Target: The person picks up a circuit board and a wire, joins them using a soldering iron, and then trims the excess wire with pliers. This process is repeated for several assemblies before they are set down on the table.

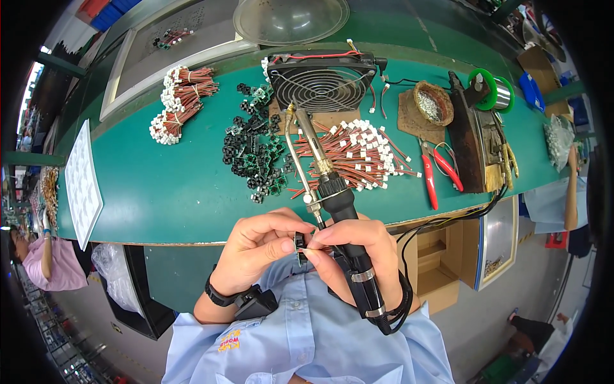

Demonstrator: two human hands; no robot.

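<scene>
My left hand (259, 246) is closed on a small black part with a green circuit board (300, 246), held up in front of my shirt. Across my right hand (364, 246) rests a black-handled soldering iron (339, 201) with a thin metal feed tube alongside; its tip points away toward the fan. My right thumb and forefinger pinch together at the board, where a bit of reddish wire seems to show. On the bench beyond lie a heap of similar black parts with green boards (252, 150) and a pile of red-brown wires with white connectors (361, 157).
A black fan (323, 83) stands behind the piles. To the right are red-handled pliers (438, 169), a round bowl (435, 102), a dark metal stand (467, 141) and a green solder spool (492, 89). Bundled wires (182, 96) and a white tray (83, 182) lie left. Other people sit on both sides.
</scene>
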